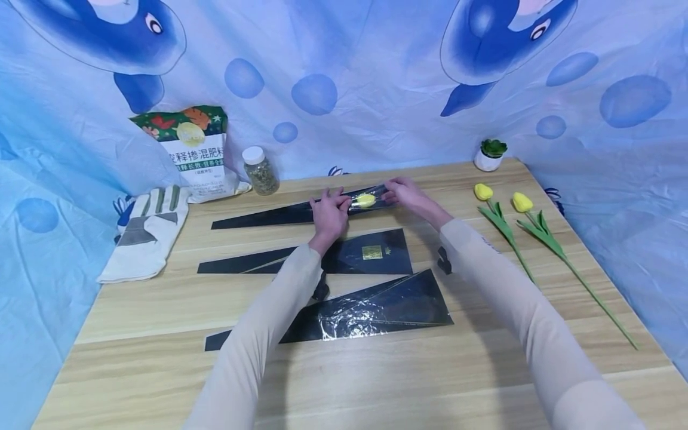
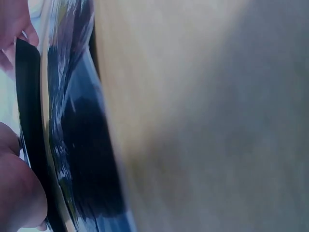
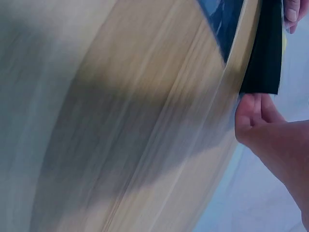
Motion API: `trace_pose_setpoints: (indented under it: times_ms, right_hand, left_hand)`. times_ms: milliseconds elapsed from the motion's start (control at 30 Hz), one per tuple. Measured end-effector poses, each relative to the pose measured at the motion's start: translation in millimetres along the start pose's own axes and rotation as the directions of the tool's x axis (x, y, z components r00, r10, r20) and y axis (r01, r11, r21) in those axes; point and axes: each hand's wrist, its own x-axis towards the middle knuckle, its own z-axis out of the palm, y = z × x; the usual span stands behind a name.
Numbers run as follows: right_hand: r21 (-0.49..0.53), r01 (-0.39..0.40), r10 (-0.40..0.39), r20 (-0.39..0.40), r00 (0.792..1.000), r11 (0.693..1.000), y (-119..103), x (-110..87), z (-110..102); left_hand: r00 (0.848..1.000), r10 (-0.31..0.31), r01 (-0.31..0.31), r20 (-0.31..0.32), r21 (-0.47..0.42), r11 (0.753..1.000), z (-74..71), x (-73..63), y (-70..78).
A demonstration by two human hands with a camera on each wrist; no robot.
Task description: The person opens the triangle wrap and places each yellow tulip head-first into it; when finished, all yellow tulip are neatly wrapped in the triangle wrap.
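Observation:
A yellow tulip [image 1: 366,200] lies inside a long black flower sleeve [image 1: 269,216] with a clear front, at the back of the table. My left hand [image 1: 329,216] holds the sleeve near its middle, just left of the bloom. At the sleeve's wide right end, my right hand [image 1: 405,194] pinches the edge between thumb and fingers; the right wrist view shows those fingertips at the black end [image 3: 263,79]. The tulip's stem is hidden. Two more flat black sleeves, one with a gold label [image 1: 372,252] and a shiny one [image 1: 371,310], lie in front, partly under my left forearm.
Two yellow tulips with green stems [image 1: 502,227] [image 1: 575,269] lie at the right. A small potted succulent [image 1: 488,156] stands at the back right. Back left are a lidded jar [image 1: 261,173], a fertilizer bag [image 1: 196,158] and white-grey gloves [image 1: 145,239]. A blue curtain [image 1: 376,89] hangs behind.

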Motion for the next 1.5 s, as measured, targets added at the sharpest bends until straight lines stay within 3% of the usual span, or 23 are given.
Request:
trace_pose_setpoints:
  times_ms: [200,367,567,700,833,967,1100,1500]
  right_hand:
    - [-0.22,0.037,-0.044,-0.024,0.999,0.975,5.5,-11.6,-15.8]
    - [-0.355,0.072,-0.092,-0.04,0.995,0.932,7.1,-22.3,-35.1]
    - [-0.516,0.077,-0.095,-0.009,0.995,0.853,8.3,-48.2,-56.5]
    - [-0.579,0.108,-0.119,0.019,0.993,0.808,11.0,-66.5,-65.3]
    - [-0.584,0.135,-0.146,0.027,0.989,0.8,15.8,-78.8,-63.1]
    - [-0.591,0.154,-0.173,0.024,0.985,0.792,22.9,-80.9,-57.3]
    - [-0.596,0.177,-0.185,0.049,0.981,0.783,32.3,-78.7,-52.4]
    - [-0.58,0.182,-0.162,0.088,0.983,0.794,53.4,-80.4,-43.2]
  left_hand:
    - [1.0,0.019,-0.02,0.022,0.048,0.999,-4.6,3.5,-1.2]
    - [0.998,0.061,-0.066,0.033,0.164,0.984,-23.5,5.4,3.2]
    - [0.992,0.116,-0.123,0.042,0.212,0.97,-66.9,-12.8,11.7]
    - [0.982,0.116,-0.139,0.151,0.148,0.979,-81.3,-28.4,21.1]
    - [0.959,0.123,-0.151,0.254,0.091,0.984,-70.3,-45.3,29.7]
    - [0.959,0.144,-0.154,0.243,0.02,0.988,-48.3,-58.1,31.0]
    - [0.966,0.12,-0.109,0.231,-0.059,0.992,-29.8,-67.5,27.1]
    - [0.959,0.066,-0.069,0.274,0.002,0.998,-11.4,-82.4,19.3]
